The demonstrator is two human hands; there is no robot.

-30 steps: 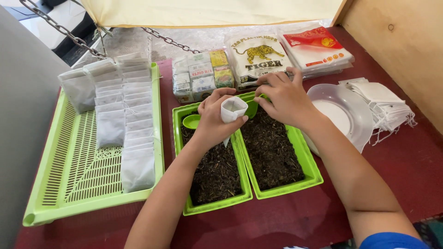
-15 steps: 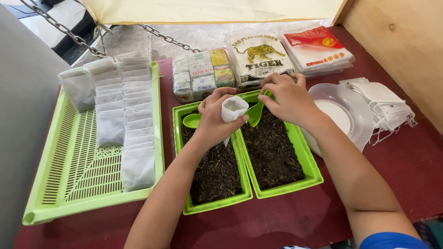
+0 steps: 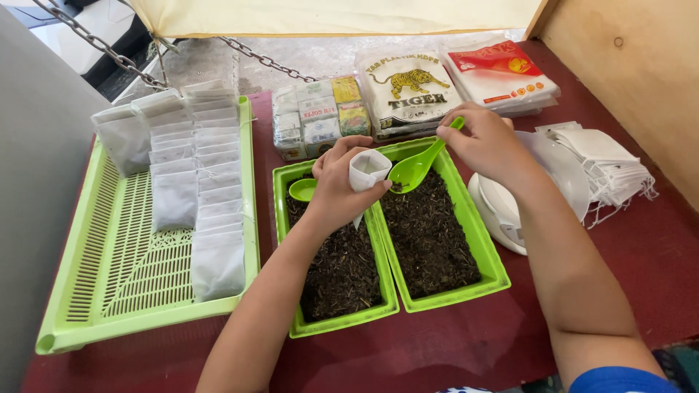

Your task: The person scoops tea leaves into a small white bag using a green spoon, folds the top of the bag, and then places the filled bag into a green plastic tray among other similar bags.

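My left hand (image 3: 336, 185) holds a small white paper bag (image 3: 368, 169) with its mouth open upward, above the gap between two green tubs. My right hand (image 3: 484, 142) grips the handle of a green plastic spoon (image 3: 416, 168), whose bowl points down-left toward the bag, just over the dark loose tea in the right green tub (image 3: 484, 256). The left green tub (image 3: 333, 325) also holds dark tea and a second green spoon (image 3: 301, 191) lying at its far end.
A large green slatted tray (image 3: 127, 273) at left carries rows of filled white bags (image 3: 195, 185). Behind the tubs lie printed packets (image 3: 408, 87). A white scale with a plate (image 3: 510, 211) and a pile of empty stringed bags (image 3: 604, 167) sit at right.
My right hand has drawn back to the right and lifted the green spoon out of the tea, so its whole length now shows. The left hand and bag stayed put.
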